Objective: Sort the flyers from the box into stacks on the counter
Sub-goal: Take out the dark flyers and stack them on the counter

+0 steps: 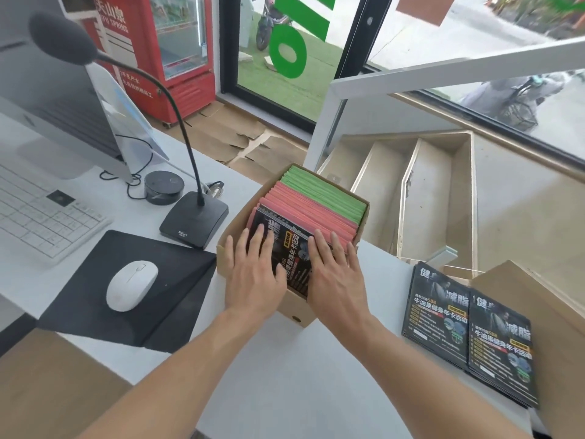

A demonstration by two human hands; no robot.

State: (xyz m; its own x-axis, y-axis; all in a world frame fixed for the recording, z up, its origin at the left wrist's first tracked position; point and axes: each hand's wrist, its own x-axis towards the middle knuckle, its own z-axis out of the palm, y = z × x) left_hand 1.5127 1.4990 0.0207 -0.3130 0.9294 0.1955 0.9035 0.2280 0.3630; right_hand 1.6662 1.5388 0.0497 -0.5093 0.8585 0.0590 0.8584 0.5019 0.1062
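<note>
A cardboard box (296, 313) on the white counter (285, 359) holds black flyers (289, 248) in front, pink flyers (310, 210) behind, then green flyers (326, 191). The left hand (253, 270) and right hand (335, 274) lie flat, fingers straight, on the black ones. Two black stacks (468, 337) sit to the right; a mouse (131, 285) lies left.

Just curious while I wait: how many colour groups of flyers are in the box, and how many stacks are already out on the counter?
Black printed flyers in the cardboard box, under both hands: 1 group
Pink flyers: 1 group
Green flyers: 1 group
Black flyer stacks on the white counter: 2
Total: 5
</note>
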